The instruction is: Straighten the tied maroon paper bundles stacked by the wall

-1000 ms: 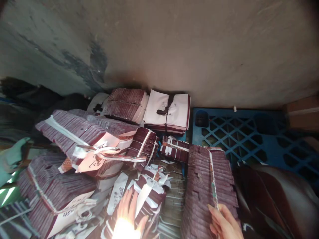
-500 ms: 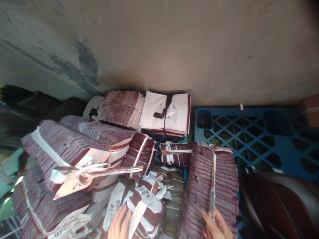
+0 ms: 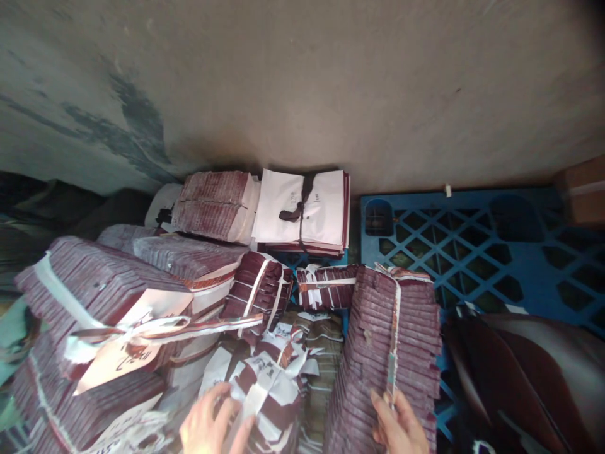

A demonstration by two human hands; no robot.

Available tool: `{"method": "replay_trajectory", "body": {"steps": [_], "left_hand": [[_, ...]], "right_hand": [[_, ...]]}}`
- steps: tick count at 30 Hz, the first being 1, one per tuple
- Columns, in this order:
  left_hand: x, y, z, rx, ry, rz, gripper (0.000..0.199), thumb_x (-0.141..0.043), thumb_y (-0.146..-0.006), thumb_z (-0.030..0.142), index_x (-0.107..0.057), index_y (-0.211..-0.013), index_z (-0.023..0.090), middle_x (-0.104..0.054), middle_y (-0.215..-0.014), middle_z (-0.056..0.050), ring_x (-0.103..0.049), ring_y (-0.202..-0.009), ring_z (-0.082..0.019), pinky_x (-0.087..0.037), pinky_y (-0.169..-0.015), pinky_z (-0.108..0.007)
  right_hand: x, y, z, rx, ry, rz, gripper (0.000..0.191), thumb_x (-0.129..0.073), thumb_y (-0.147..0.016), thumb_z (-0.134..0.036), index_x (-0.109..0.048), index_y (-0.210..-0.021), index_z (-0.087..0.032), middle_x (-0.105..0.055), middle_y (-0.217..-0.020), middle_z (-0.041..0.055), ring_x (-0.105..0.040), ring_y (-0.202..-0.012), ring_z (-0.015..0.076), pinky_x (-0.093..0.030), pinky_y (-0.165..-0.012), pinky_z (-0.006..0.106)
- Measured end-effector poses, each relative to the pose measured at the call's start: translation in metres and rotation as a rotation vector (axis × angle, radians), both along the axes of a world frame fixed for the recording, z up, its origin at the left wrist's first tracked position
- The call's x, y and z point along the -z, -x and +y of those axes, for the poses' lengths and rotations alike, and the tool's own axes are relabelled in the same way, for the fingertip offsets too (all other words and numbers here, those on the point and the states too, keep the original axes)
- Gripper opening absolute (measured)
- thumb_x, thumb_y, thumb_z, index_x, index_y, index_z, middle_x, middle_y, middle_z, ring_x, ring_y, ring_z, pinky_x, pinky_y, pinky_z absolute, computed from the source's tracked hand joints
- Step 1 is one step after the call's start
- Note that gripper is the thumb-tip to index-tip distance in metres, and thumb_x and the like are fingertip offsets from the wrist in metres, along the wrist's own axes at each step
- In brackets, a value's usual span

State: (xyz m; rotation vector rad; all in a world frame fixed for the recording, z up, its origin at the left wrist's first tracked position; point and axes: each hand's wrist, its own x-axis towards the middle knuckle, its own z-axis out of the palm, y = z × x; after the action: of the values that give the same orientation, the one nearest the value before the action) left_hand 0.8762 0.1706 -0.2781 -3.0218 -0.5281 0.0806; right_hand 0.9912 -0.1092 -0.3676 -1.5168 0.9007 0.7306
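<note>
My right hand [image 3: 401, 424] pinches the narrow cloth strip [image 3: 395, 328] tied lengthwise over a long bundle of stacked maroon pieces [image 3: 363, 353]. The bundle lies at the lower right of the pile. My left hand [image 3: 210, 421] has its fingers apart beside a small maroon bundle [image 3: 278, 407] with white paper labels. A loose white strip [image 3: 258, 397] runs close to its fingers; I cannot tell whether they touch it. Between the hands is an olive bundle [image 3: 322, 353] with white ties.
Large tied maroon stacks with a handwritten tag [image 3: 135, 359] fill the left. A white-topped stack with a black tie [image 3: 326, 208] stands by the wall [image 3: 331, 94]. At right are a blue plastic pallet [image 3: 425, 205], dark maroon sheets [image 3: 524, 372] and a cardboard box [image 3: 586, 189].
The view has shifted a little, so the pile appears further left. My left hand has risen slightly and its fingers have spread. My right hand stays on the strip.
</note>
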Motion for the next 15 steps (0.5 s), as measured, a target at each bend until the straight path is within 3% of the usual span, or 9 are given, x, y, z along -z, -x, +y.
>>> {"method": "replay_trajectory", "body": {"steps": [3, 5, 7, 9, 11, 15], "left_hand": [[-0.01, -0.064, -0.004, 0.038, 0.164, 0.121, 0.025, -0.047, -0.089, 0.037, -0.061, -0.109, 0.029, -0.057, -0.125, -0.005, -0.054, -0.115, -0.022, -0.05, -0.093, -0.042], [0.001, -0.105, 0.001, 0.111, 0.205, 0.152, 0.035, -0.04, -0.093, 0.033, -0.055, -0.124, 0.031, -0.051, -0.135, -0.005, -0.048, -0.122, -0.021, -0.046, -0.1, -0.042], [0.023, -0.135, 0.013, 0.168, 0.174, 0.242, 0.043, -0.04, -0.092, 0.03, -0.046, -0.135, 0.026, -0.047, -0.14, -0.007, -0.043, -0.127, -0.025, -0.041, -0.106, -0.044], [0.047, -0.15, 0.029, 0.158, 0.108, 0.327, 0.052, -0.042, -0.091, 0.028, -0.034, -0.142, 0.025, -0.043, -0.143, -0.009, -0.04, -0.128, -0.028, -0.043, -0.101, -0.046], [0.064, -0.156, 0.042, 0.148, 0.095, 0.365, 0.054, -0.043, -0.09, 0.028, -0.033, -0.143, 0.025, -0.046, -0.14, -0.011, -0.044, -0.123, -0.028, -0.046, -0.096, -0.045], [0.074, -0.158, 0.055, 0.174, 0.117, 0.391, 0.054, -0.041, -0.092, 0.029, -0.03, -0.144, 0.027, -0.049, -0.131, -0.011, -0.048, -0.115, -0.024, -0.045, -0.098, -0.04]], "right_hand": [[-0.004, -0.003, -0.003, -0.005, -0.034, 0.051, 0.056, -0.068, -0.058, -0.067, -0.058, -0.09, -0.023, -0.053, -0.076, -0.0017, -0.051, -0.072, 0.0191, -0.048, -0.059, 0.029], [-0.006, -0.005, -0.005, -0.007, -0.049, 0.067, 0.057, -0.07, -0.056, -0.065, -0.059, -0.092, -0.022, -0.055, -0.078, -0.0006, -0.052, -0.074, 0.0197, -0.049, -0.061, 0.03], [-0.008, -0.005, -0.006, 0.009, -0.034, 0.052, 0.054, -0.07, -0.058, -0.064, -0.059, -0.091, -0.022, -0.054, -0.075, -0.0015, -0.051, -0.07, 0.0182, -0.048, -0.059, 0.029], [-0.009, -0.005, -0.005, 0.034, -0.017, 0.038, 0.051, -0.069, -0.059, -0.064, -0.059, -0.088, -0.023, -0.051, -0.07, -0.0033, -0.049, -0.066, 0.017, -0.047, -0.057, 0.028], [-0.01, -0.004, -0.005, 0.046, -0.015, 0.041, 0.049, -0.069, -0.06, -0.064, -0.058, -0.085, -0.024, -0.05, -0.069, -0.0039, -0.05, -0.066, 0.0171, -0.046, -0.058, 0.027], [-0.01, -0.004, -0.004, 0.046, -0.02, 0.052, 0.049, -0.07, -0.059, -0.064, -0.057, -0.085, -0.024, -0.051, -0.071, -0.0038, -0.05, -0.068, 0.0173, -0.046, -0.061, 0.027]]}}
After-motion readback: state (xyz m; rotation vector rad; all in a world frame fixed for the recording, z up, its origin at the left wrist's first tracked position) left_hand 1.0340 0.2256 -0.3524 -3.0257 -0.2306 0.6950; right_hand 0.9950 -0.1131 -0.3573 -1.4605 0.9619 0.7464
